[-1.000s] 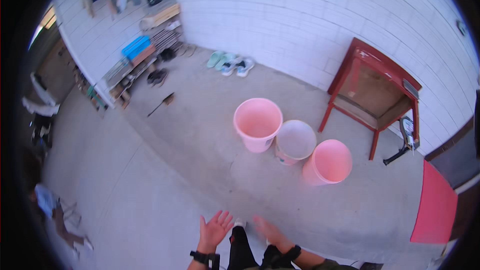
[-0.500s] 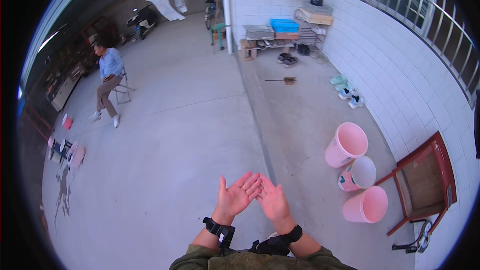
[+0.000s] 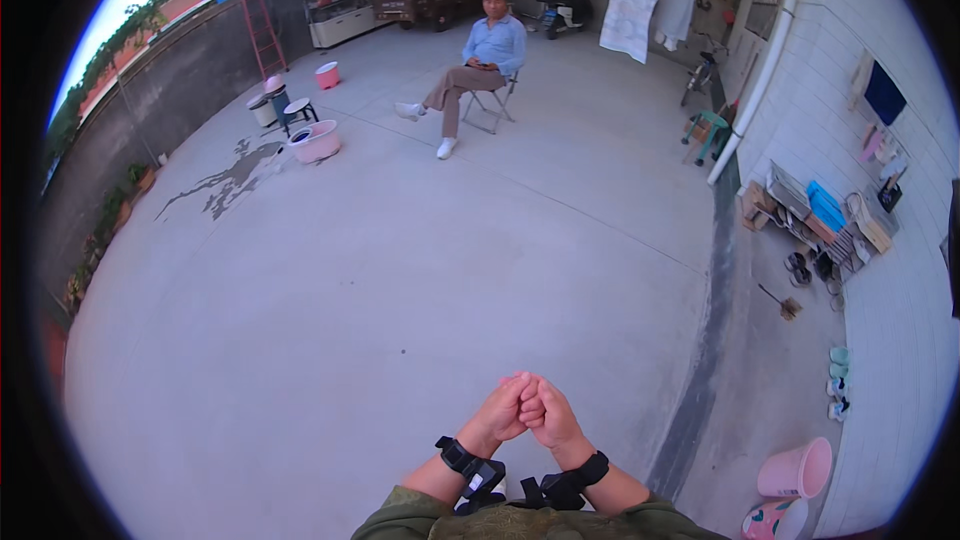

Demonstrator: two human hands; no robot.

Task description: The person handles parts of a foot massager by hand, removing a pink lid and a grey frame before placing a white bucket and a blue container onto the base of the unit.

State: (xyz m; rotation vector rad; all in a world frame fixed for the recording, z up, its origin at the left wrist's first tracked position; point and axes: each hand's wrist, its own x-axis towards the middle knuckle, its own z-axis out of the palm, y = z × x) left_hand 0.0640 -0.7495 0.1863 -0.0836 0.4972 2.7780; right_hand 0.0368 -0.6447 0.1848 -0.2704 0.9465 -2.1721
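Both my hands are raised in front of me over the concrete floor (image 3: pixel 400 270), curled and pressed against each other. My left hand (image 3: pixel 500 412) is closed, its fingertips meeting those of the other hand. Fingers folded in, my right hand (image 3: pixel 552 418) forms a loose fist against the left. No object shows between them. Black straps with small dark devices (image 3: pixel 480 472) circle my wrists.
A person (image 3: pixel 490 50) sits on a folding chair (image 3: pixel 492 112) ahead. Pink tubs (image 3: pixel 316 144) stand far left beside a wet patch (image 3: pixel 235 178). At lower right are a pink bucket (image 3: pixel 795 468) and a patterned bucket (image 3: pixel 775 520). Shoes (image 3: pixel 838 385) line the white wall (image 3: pixel 900 290).
My hands have gone from open, palms up, to closed and pressed together. The view has swung left and up, bringing the seated person nearer the middle and the buckets to the lower right corner.
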